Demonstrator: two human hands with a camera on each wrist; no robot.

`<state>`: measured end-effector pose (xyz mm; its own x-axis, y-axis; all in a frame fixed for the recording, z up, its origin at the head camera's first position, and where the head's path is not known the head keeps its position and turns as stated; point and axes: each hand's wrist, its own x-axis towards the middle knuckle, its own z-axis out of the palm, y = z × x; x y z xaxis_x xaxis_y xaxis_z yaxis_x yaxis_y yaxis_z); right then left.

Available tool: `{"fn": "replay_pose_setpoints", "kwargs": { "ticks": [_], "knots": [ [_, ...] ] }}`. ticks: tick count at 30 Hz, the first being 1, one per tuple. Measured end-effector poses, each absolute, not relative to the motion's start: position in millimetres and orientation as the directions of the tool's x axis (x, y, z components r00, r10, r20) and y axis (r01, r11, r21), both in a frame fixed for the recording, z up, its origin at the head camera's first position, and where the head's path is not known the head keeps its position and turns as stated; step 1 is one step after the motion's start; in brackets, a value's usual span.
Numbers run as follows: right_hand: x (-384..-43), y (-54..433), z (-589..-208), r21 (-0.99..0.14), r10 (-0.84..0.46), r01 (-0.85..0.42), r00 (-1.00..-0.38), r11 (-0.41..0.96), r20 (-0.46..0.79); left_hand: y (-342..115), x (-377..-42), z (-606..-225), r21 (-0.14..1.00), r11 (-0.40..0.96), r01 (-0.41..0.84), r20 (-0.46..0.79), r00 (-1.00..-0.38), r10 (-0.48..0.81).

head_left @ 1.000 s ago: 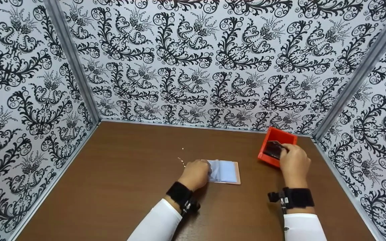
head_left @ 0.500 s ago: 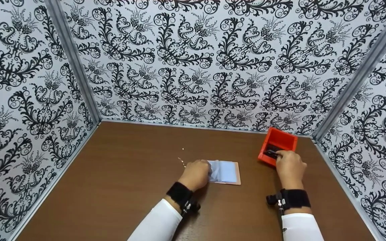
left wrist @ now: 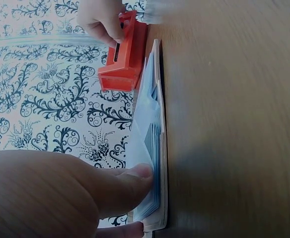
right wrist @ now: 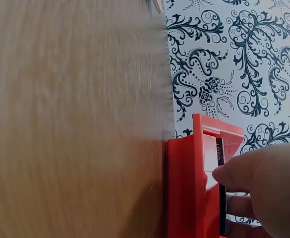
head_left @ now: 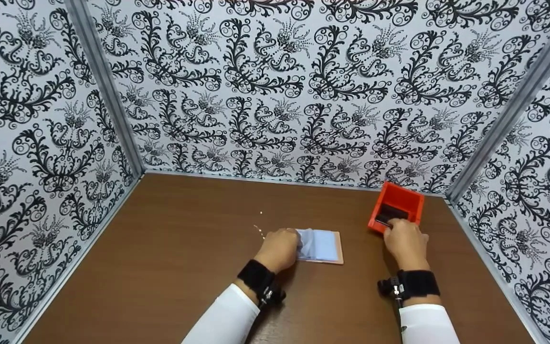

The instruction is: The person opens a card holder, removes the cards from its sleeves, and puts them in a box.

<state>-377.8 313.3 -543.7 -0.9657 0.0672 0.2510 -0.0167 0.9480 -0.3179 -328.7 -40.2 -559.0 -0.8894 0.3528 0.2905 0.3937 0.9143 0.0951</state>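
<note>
My left hand (head_left: 280, 248) holds a small card holder (head_left: 338, 246) with clear plastic sleeves, lying unfolded on the table. In the left wrist view, the thumb (left wrist: 140, 173) presses the bluish sleeves (left wrist: 152, 119) near one end, and a fingertip shows at the cover's edge. My right hand (head_left: 406, 243) reaches over the front rim of a red open box (head_left: 401, 197). Its thumb and fingers pinch a thin dark card (head_left: 392, 213) inside the box. In the right wrist view, the card (right wrist: 220, 151) shows as a black strip with small lettering, beside a white panel (right wrist: 210, 153).
Small pale bits (head_left: 259, 230) lie on the brown table (head_left: 184, 239) left of the card holder. Patterned walls (head_left: 275, 95) with grey corner posts enclose the table at the back and sides. The red box stands near the back right corner.
My right hand has moved slightly left and lower, and the dark card, tilted up over the red box before, now sits lower inside it. The left hand and card holder stay still.
</note>
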Motion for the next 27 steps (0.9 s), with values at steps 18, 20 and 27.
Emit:
{"fn": "replay_pose_setpoints", "kwargs": {
  "ticks": [18,20,27],
  "knots": [
    [-374,300,-529,-0.347,0.103,-0.007,-0.948,0.938,0.3,-40,-328,-558,0.115,0.91,0.398,0.28,-0.892,0.354],
    [-372,296,-524,-0.364,0.106,-0.027,-0.933,0.931,0.343,-40,-328,-558,0.116,0.909,0.401,0.28,-0.891,0.357],
    [-370,273,-516,-0.43,0.065,-0.152,-0.891,0.89,0.448,-41,-327,-557,0.115,0.894,0.433,0.273,-0.879,0.391]
  ]
}}
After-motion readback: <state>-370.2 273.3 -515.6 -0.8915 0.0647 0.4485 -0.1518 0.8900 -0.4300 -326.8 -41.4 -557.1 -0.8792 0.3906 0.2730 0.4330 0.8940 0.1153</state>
